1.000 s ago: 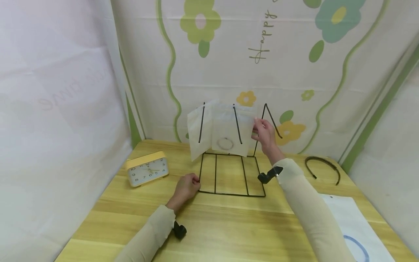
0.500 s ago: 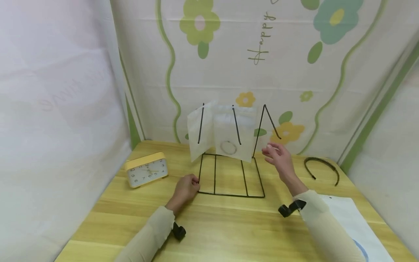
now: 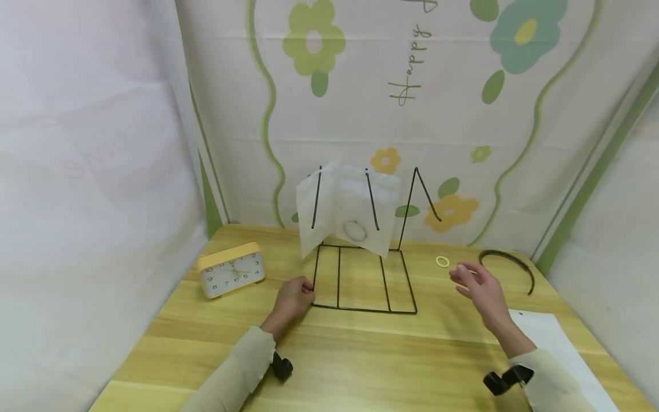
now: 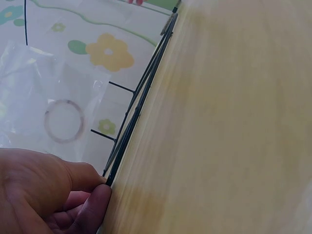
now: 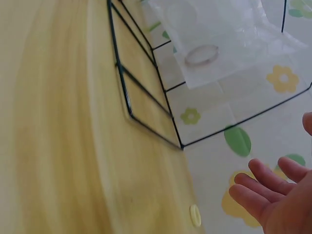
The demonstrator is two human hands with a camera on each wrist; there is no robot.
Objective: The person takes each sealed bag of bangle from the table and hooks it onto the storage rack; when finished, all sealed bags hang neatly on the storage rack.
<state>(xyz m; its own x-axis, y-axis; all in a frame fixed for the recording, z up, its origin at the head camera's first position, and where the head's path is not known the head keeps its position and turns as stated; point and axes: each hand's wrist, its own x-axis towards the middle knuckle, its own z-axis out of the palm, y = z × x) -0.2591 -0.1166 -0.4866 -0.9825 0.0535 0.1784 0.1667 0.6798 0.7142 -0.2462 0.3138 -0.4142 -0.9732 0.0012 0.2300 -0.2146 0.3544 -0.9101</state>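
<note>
A black wire rack (image 3: 364,311) stands on the table, its flat base toward me and wire prongs rising at the back. My left hand (image 3: 292,298) pinches the base at its front left corner, thumb and finger meeting on the wire in the left wrist view. Two translucent bags hang on the prongs: a left bag (image 3: 307,209) turned at an angle and a right bag (image 3: 352,197) with a thin ring-shaped item (image 5: 187,60) inside. My right hand (image 3: 481,293) hovers right of the rack, fingers loosely extended, holding nothing. Beyond its fingertips lies a small pale yellow ring (image 3: 437,260).
A black headband (image 3: 511,257) lies at the far right. A white bag or sheet (image 3: 558,340) is in front of it, partly behind the right forearm. A yellow clock (image 3: 234,276) stands at the left. Fabric walls close in the back and sides.
My right hand has let go of the right bag and moved right and toward me. The bag swings slightly. The yellow ring has come into sight. My left hand stays on the rack.
</note>
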